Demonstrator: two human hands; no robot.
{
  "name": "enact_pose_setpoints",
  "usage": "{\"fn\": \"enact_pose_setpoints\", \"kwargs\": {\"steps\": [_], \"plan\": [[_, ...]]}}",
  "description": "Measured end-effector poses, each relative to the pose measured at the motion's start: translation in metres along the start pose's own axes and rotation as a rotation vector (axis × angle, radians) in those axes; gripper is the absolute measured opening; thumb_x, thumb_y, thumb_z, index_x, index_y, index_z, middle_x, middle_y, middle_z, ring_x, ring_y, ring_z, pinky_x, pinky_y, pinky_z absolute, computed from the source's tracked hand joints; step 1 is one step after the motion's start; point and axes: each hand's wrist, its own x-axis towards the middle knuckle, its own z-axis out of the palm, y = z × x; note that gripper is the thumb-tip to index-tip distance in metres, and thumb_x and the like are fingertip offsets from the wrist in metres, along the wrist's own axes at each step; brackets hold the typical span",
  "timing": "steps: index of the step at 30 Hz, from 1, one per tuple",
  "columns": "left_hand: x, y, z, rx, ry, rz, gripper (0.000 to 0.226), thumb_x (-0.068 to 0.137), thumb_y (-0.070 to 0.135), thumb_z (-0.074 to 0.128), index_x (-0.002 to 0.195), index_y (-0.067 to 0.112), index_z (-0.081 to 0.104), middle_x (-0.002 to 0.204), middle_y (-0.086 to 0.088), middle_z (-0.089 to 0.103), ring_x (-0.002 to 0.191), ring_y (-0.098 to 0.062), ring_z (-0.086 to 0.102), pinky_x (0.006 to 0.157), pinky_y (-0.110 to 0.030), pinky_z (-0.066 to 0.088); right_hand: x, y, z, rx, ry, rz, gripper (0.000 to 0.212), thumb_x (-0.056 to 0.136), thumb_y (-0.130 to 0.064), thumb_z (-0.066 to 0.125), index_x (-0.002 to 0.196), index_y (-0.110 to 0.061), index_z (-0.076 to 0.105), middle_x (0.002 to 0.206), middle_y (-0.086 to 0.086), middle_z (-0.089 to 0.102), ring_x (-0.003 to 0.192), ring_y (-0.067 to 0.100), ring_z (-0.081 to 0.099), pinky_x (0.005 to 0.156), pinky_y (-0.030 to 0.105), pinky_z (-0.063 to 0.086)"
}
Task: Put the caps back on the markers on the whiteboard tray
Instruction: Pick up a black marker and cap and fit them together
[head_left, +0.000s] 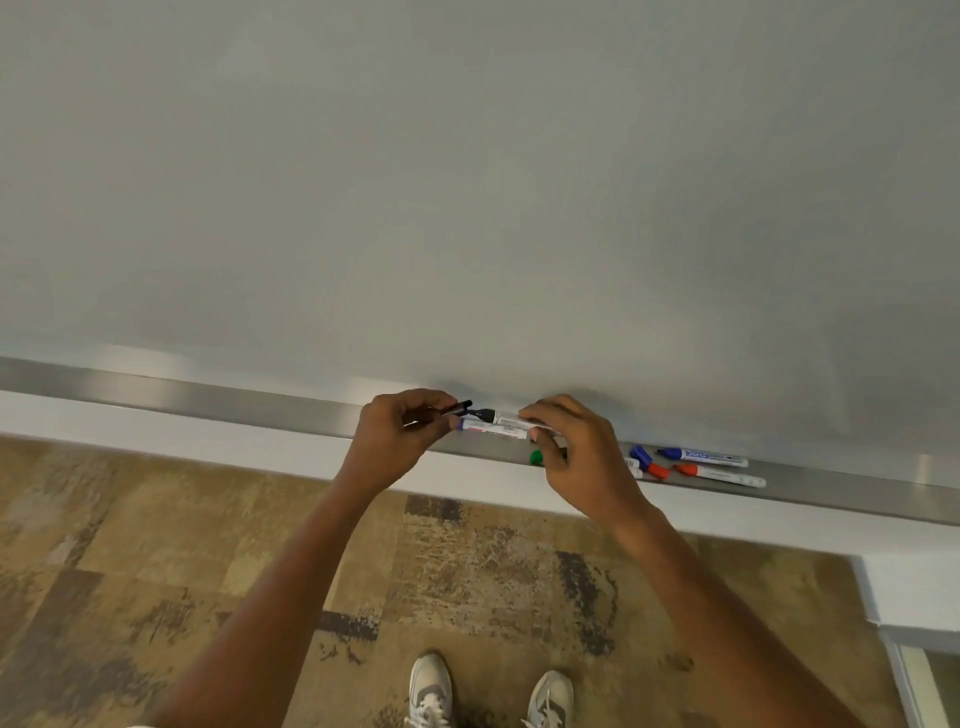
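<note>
My left hand (400, 434) pinches a black cap (460, 408) above the metal whiteboard tray (218, 402). My right hand (569, 441) grips a white marker (506, 417) whose bare black tip points left, a short gap from the cap. A second white marker (493, 428) lies just below it, its ends hidden by my fingers. A green cap (536, 457) shows under my right hand. Right of that hand lie a blue-tipped marker (701, 457), a red-tipped marker (719, 475), a loose blue cap (641, 457) and a red cap (658, 471).
The blank whiteboard (467, 182) fills the upper view. A white wall strip (156, 431) runs below the tray. Patterned brown carpet (208, 571) and two grey-white shoes (431, 691) are below. A white corner (914, 587) stands at the right.
</note>
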Motion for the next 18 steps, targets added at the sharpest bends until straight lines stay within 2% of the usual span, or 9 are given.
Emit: {"fn": "enact_pose_setpoints", "kwargs": {"steps": [5, 9, 13, 18], "plan": [[-0.009, 0.038, -0.005, -0.256, -0.082, 0.039, 0.022, 0.085, 0.017, 0.081, 0.107, 0.022, 0.08, 0.092, 0.001, 0.082, 0.089, -0.012, 0.076, 0.081, -0.016, 0.055, 0.0, -0.027, -0.051, -0.024, 0.097, -0.077, 0.024, 0.094, -0.008, 0.062, 0.115, -0.016, 0.068, 0.109, -0.004, 0.066, 0.101, 0.01, 0.062, 0.088, 0.019, 0.051], [-0.017, 0.055, -0.006, -0.401, -0.099, 0.058, 0.023, 0.084, 0.017, 0.082, 0.107, 0.021, 0.08, 0.1, -0.002, 0.082, 0.095, -0.018, 0.077, 0.085, -0.019, 0.056, -0.007, -0.037, -0.07, -0.05, 0.123, -0.094, 0.024, 0.094, -0.007, 0.062, 0.116, -0.013, 0.069, 0.109, -0.002, 0.066, 0.099, 0.009, 0.062, 0.086, 0.013, 0.048], [-0.028, 0.061, -0.005, -0.465, -0.075, 0.079, 0.024, 0.082, 0.017, 0.084, 0.106, 0.018, 0.08, 0.103, -0.006, 0.081, 0.095, -0.022, 0.077, 0.085, -0.025, 0.059, -0.018, -0.039, -0.078, -0.061, 0.141, -0.103, 0.025, 0.094, -0.006, 0.062, 0.116, -0.013, 0.07, 0.108, -0.002, 0.066, 0.097, 0.007, 0.061, 0.082, 0.008, 0.042], [-0.035, 0.069, -0.008, -0.475, -0.048, 0.083, 0.028, 0.078, 0.027, 0.085, 0.106, 0.021, 0.081, 0.102, -0.005, 0.081, 0.098, -0.024, 0.077, 0.09, -0.03, 0.059, -0.026, -0.045, -0.085, -0.06, 0.174, -0.118, 0.026, 0.094, -0.01, 0.061, 0.118, -0.016, 0.07, 0.111, -0.004, 0.065, 0.098, 0.004, 0.059, 0.081, 0.005, 0.04]]}}
